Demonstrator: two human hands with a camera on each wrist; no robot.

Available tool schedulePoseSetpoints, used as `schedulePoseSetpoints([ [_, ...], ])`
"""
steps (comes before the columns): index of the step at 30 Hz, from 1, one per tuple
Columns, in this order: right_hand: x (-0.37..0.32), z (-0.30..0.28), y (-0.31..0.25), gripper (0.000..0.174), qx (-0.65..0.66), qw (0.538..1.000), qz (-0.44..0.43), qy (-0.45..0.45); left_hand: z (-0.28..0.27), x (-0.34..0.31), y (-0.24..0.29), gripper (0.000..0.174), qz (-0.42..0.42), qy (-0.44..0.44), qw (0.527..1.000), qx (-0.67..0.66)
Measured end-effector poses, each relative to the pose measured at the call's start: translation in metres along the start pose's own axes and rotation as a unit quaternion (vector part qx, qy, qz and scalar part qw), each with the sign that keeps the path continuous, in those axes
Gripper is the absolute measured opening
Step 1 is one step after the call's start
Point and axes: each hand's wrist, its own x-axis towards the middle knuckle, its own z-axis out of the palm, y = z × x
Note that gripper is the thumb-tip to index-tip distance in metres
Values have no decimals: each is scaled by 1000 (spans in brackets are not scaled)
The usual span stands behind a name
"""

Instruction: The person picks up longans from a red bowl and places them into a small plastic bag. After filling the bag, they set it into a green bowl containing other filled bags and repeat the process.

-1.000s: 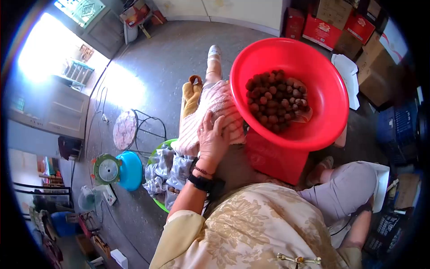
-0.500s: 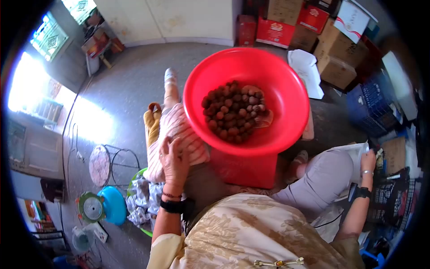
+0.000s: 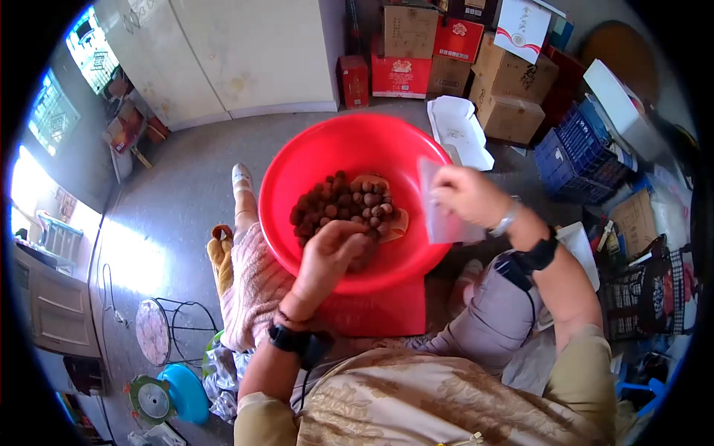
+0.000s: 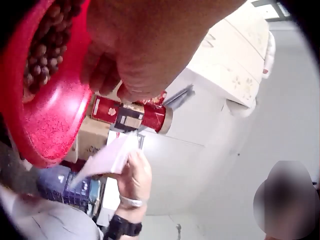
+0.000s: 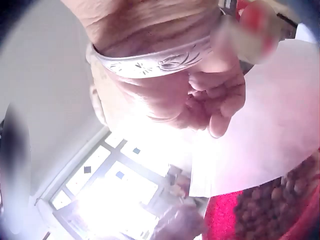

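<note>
A large red plastic basin (image 3: 357,134) stands in front of me, holding a heap of round brown lychee-like fruits (image 3: 327,204). Beneath the heap shows a flat orange patch (image 3: 401,223). My left hand (image 3: 323,256) is over the basin's near side, fingers loosely bent, with nothing visible in them. At the right rim my right hand (image 3: 476,197) pinches a thin, whitish translucent bag (image 3: 439,215). In the right wrist view the bag (image 5: 280,100) hangs flat from the fingers, overlapping the fruits (image 5: 270,210). The left wrist view also shows the bag (image 4: 107,157) upright in that grip.
A pink striped towel (image 3: 256,297) covers my left leg. Left of it are a round stool (image 3: 153,331), a blue basin (image 3: 186,394) and silvery bags (image 3: 221,379). Cardboard boxes (image 3: 513,82), a white foam tray (image 3: 457,130) and blue crates (image 3: 576,160) stand at the back right.
My left hand has left the towel on my leg and come over the basin. The right hand has moved in from the far right side, carrying the bag. The head view has turned rightward.
</note>
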Motion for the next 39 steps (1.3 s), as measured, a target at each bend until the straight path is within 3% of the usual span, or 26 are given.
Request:
schedulePoseSetpoints([
  [2, 15, 31, -15, 11, 91, 994, -11, -55, 19, 13, 2, 27, -30, -21, 999, -6],
  [6, 28, 68, -12, 15, 155, 985, -36, -64, 36, 31, -17, 31, 10, -9, 1000, -20],
  [8, 27, 76, -5, 15, 126, 990, -37, -53, 39, 33, -27, 29, 0, 20, 999, -29],
  [10, 26, 85, 4, 14, 156, 986, -28, -50, 44, 31, -23, 25, -69, 51, 996, -6],
  [12, 27, 88, 9, 12, 70, 994, -80, -12, 42, 35, -40, 20, -57, 68, 996, -15],
  [18, 32, 91, 31, 16, 12, 999, -24, 47, 38, 36, -51, 6, -63, 156, 985, -48],
  [21, 30, 86, 21, 32, 43, 998, 50, -23, 37, 42, -60, 9, 57, 192, 952, 230],
  [24, 30, 95, 30, 33, 87, 995, 40, -34, 44, 46, -61, 10, 97, 179, 940, 273],
  [28, 33, 92, 42, 29, -29, 999, 15, -20, 48, 47, -58, 9, 95, 175, 932, 303],
  [30, 34, 89, 43, 27, -20, 1000, 15, -4, 39, 48, -57, 10, 141, 228, 907, 323],
  [31, 35, 85, 44, 27, 16, 999, 27, -32, 35, 47, -44, 11, -62, 213, 960, 170],
  [32, 36, 82, 44, 27, 52, 996, 39, -60, 27, 48, -49, 14, -102, 223, 966, 86],
  [34, 34, 71, 33, 28, 113, 989, 54, -76, 5, 51, -73, 13, 0, 217, 962, 166],
  [36, 35, 67, 27, 27, 185, 969, 96, -134, 0, 51, -76, 12, -41, 201, 966, 156],
  [38, 36, 72, 34, 26, 188, 970, 87, -128, 0, 53, -73, 11, -73, 159, 958, 225],
  [39, 38, 73, 37, 26, 126, 986, 30, -101, -6, 54, -78, 11, -76, 155, 958, 229],
])
